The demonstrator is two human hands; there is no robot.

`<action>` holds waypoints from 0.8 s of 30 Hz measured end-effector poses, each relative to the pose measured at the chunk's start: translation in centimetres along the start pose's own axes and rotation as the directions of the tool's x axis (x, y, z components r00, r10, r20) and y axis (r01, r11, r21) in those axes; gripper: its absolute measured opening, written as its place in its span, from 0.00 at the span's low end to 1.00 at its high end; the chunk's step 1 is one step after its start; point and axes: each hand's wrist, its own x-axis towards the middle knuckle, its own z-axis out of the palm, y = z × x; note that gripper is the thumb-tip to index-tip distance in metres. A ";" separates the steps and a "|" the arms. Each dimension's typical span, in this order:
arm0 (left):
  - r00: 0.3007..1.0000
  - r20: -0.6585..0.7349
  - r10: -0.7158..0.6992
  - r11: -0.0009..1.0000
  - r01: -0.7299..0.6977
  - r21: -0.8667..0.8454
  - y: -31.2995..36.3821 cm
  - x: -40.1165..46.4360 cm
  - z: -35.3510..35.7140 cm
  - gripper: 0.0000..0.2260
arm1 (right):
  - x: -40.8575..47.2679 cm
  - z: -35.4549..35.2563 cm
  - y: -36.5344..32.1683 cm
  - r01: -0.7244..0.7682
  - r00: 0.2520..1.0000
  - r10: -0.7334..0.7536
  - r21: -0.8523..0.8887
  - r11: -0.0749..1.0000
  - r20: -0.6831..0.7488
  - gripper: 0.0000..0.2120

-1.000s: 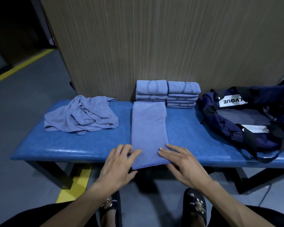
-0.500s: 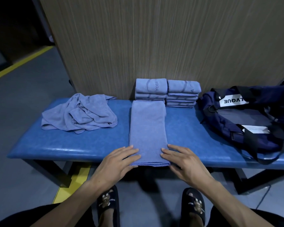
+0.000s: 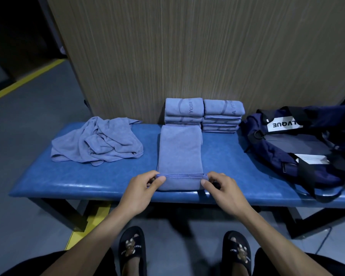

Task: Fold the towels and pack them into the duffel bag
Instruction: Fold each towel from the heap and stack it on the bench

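A: Long folded towel (image 3: 179, 152) is lying across the middle of the desk (image 3: 68, 180), running from the front edge back to the stacks. Left hand (image 3: 141, 188) is pinching its near left corner, right hand (image 3: 223, 188) is pinching the near right corner. Both grips are closed on the cloth, thumbs on top. The near end is already turning over on itself at the front edge.

B: Step in hand?

A: Judging it as a lengthwise fold or roll of this towel, just starting. Next move is calling for both corners travelling together toward the back edge, kept level so the sides are lining up, then pressing flat.

B: The rest of the job?

A: Two stacks of folded towels (image 3: 203, 116) are sitting at the back edge, against the wood panel (image 3: 187, 46). A crumpled towel (image 3: 96, 142) is waiting toward the left end, unfolded. The duffel bag (image 3: 299, 148) is lying at the right end, open, nothing blue showing inside. So packing is not yet begun, as far as I can judge.

B: Any writing?

A: "YOGA" is reading on the top towel of the left stack; the right stack's lettering is only partly showing. The bag's white label is reading "LVQUE", upside down, likely cut off. Slippers (image 3: 132, 250) on the floor are showing "BEAR" and "EVERY".
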 end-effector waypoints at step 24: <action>0.956 -0.151 -0.251 0.922 0.284 0.263 1.0 2.4 1.0 0.19 | 3.0 1.5 -2.1 -0.270 0.963 0.255 -0.401 0.875 -0.091 0.18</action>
